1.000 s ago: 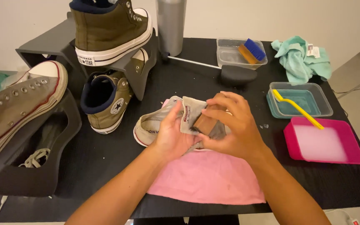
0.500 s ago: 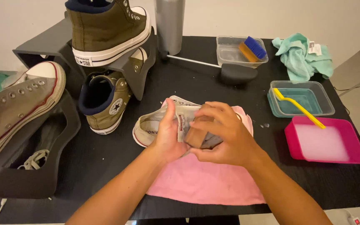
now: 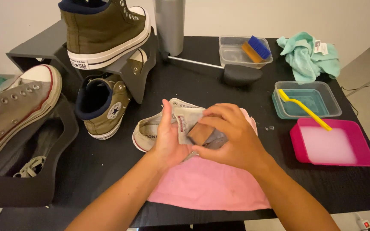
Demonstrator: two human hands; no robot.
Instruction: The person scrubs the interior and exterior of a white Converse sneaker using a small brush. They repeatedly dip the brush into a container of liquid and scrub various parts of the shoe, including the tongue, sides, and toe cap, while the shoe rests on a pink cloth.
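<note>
Though held, sneaker (image 3: 150,132) heel leftward

I see a black counter (image 3: 245,98) filling most of the frame. Centre bottom, a pink cloth (image 3: 210,188) lies flat on it, with a grey low sneaker (image 3: 150,132) partly on its upper edge. Left of centre, an olive high-top (image 3: 103,107) stands on the counter. Far left, a dark shoe stand (image 3: 31,179). Upper middle, a metal cylinder (image 3: 170,25) and a black-headed tool (image 3: 236,73) lying flat. Top, a clear tray (image 3: 232,53) with a blue brush. Upper right, a teal cloth (image 3: 307,53). Right, a teal-tinted tub (image 3: 307,100) and a pink tray (image 3: 330,145), a yellow brush across both.
</note>
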